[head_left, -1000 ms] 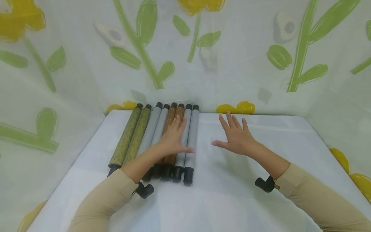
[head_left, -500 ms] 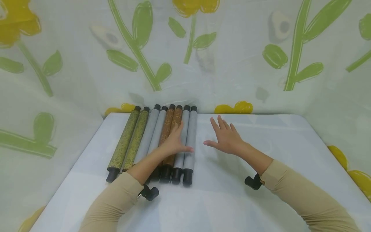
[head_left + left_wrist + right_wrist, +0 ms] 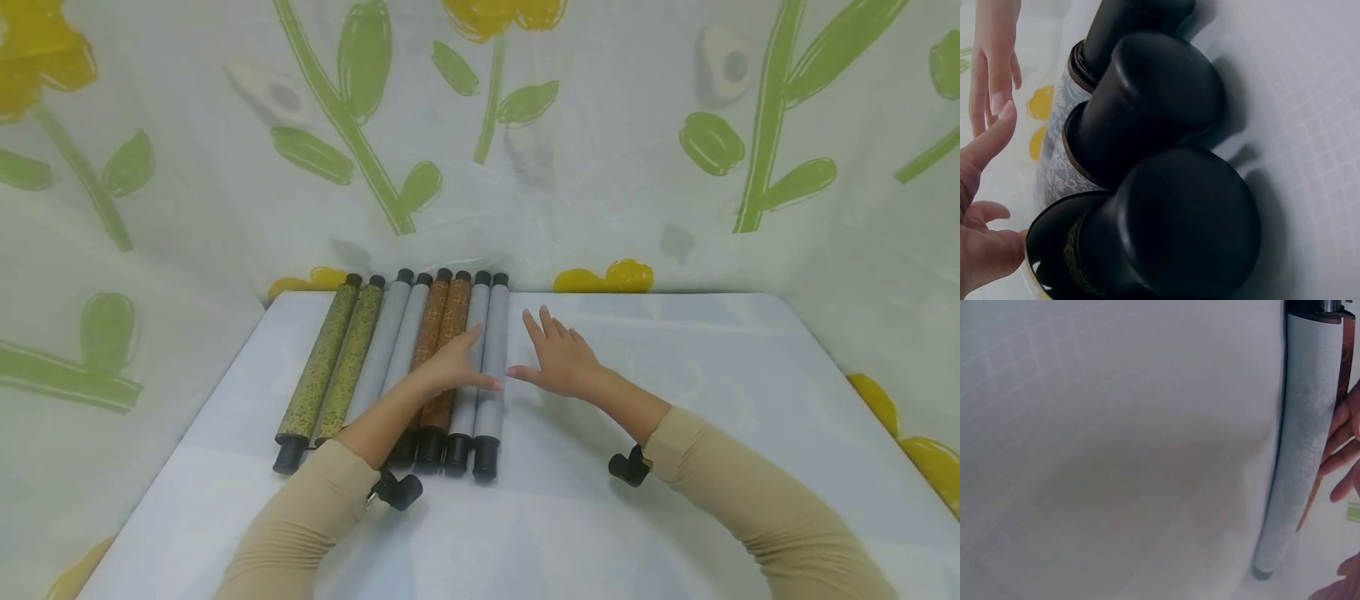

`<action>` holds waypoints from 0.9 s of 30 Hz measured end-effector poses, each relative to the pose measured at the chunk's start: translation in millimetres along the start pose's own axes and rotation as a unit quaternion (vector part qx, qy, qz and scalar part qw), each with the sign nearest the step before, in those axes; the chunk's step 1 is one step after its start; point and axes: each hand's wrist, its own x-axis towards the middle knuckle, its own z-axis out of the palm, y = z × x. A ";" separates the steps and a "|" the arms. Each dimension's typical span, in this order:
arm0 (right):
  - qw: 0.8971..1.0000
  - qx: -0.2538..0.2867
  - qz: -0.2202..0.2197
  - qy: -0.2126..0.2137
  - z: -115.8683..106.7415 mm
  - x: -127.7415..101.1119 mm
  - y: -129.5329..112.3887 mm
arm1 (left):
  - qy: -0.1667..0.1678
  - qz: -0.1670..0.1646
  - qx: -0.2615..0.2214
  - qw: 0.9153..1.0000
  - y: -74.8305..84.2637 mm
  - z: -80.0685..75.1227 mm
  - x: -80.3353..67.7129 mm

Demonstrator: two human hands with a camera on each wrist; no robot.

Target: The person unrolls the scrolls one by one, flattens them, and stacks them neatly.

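Note:
Eight paper rolls with black end caps lie side by side at the table's back left: two green-gold (image 3: 322,367), two grey (image 3: 390,342), two brown (image 3: 438,321), two more grey (image 3: 491,350). My left hand (image 3: 450,371) rests flat across the brown and right grey rolls, fingers straight. My right hand (image 3: 558,360) lies flat on the table just right of the outermost grey roll (image 3: 1300,444), fingers spread, its thumb pointing at that roll. The left wrist view shows the black end caps (image 3: 1166,100) close up, with the left hand (image 3: 985,250) beside them.
The rolls lie on a white table (image 3: 675,375) with a fine grid pattern. Cloth printed with green stems and yellow flowers (image 3: 480,125) hangs behind and at both sides. Black wrist cameras (image 3: 626,468) sit under both sleeves.
My right hand has slid left across the table, closer to the outermost grey roll. My left hand has stayed on the rolls, shifting only slightly.

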 end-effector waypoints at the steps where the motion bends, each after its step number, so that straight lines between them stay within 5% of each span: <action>1: 1.000 0.003 0.000 -0.001 1.2 1.7 -0.9 | 0.000 -0.002 -0.005 1.000 0.0 0.2 0.8; 9: 0.999 0.023 0.009 -0.023 6.9 16.5 -10.8 | 0.001 -0.028 -0.008 1.000 0.4 2.9 3.1; 15: 0.995 0.073 0.024 -0.058 15.9 25.3 -22.5 | 0.013 -0.047 0.077 0.996 2.4 4.6 1.9; 27: 0.993 0.105 0.030 -0.037 28.9 33.7 -28.6 | 0.014 -0.026 0.079 0.996 4.0 4.7 2.0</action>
